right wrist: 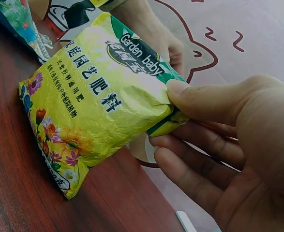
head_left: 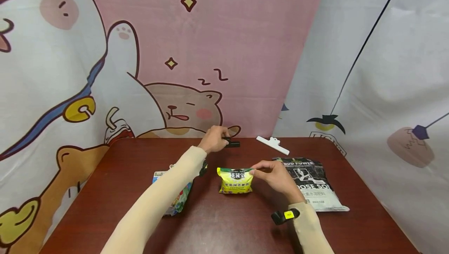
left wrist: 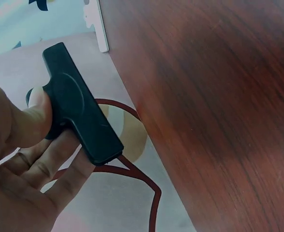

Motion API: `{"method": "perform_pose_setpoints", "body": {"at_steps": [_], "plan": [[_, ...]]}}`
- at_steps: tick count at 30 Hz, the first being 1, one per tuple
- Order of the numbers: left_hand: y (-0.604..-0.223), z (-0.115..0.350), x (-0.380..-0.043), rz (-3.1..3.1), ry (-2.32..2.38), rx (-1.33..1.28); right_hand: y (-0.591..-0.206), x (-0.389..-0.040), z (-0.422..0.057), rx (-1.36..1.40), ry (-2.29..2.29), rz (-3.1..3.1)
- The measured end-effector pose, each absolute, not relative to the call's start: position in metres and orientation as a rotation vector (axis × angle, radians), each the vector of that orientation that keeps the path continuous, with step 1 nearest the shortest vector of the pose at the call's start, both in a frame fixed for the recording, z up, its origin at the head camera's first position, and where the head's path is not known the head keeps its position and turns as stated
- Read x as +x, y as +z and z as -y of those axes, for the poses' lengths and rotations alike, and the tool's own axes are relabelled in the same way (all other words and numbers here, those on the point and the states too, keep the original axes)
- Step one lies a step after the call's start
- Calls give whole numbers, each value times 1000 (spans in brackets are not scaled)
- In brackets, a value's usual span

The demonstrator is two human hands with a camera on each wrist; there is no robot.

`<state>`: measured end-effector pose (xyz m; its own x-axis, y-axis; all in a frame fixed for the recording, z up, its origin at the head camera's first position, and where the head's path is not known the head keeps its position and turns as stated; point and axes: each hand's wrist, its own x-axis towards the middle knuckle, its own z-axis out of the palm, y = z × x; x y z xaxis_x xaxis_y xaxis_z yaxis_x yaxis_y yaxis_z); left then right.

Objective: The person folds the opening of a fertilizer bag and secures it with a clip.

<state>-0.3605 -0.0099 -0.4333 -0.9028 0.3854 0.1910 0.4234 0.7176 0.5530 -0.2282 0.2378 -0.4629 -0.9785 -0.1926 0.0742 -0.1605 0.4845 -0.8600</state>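
Note:
Near the table's far edge my left hand (head_left: 214, 139) grips a black bag clip (left wrist: 76, 104), thumb on one side and fingers on the other. My right hand (head_left: 271, 176) pinches the top right corner of a yellow fertilizer bag (head_left: 235, 182) between thumb and fingers. In the right wrist view that bag (right wrist: 88, 106) shows printed flowers and a green top edge, which looks folded over. It stands upright at the middle of the table, its front toward me. The left hand's clip is beyond the bag and apart from it.
A white clip (head_left: 273, 145) lies at the back right of the table (head_left: 217, 223). The black and white soil bag (head_left: 317, 187) lies flat to the right, partly behind my right hand. On the left, my left sleeve partly hides a colourful bag (head_left: 180, 201).

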Motion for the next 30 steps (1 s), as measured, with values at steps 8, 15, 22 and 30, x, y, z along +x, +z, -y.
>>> {"method": "perform_pose_setpoints", "body": {"at_steps": [8, 15, 22, 30], "plan": [[-424, 14, -346, 2776, -910, -734, -465, -229, -239, -315, -1538, -2681], [-416, 19, -331, 2738, -975, -735, -466, -229, -238, -318, -1545, -2678], [-409, 25, -316, 2727, -988, -721, -466, -229, -238, -330, -1556, -2693], [-400, 31, -294, 2713, -934, -733, -466, -229, -237, -317, -1544, -2703]]}}
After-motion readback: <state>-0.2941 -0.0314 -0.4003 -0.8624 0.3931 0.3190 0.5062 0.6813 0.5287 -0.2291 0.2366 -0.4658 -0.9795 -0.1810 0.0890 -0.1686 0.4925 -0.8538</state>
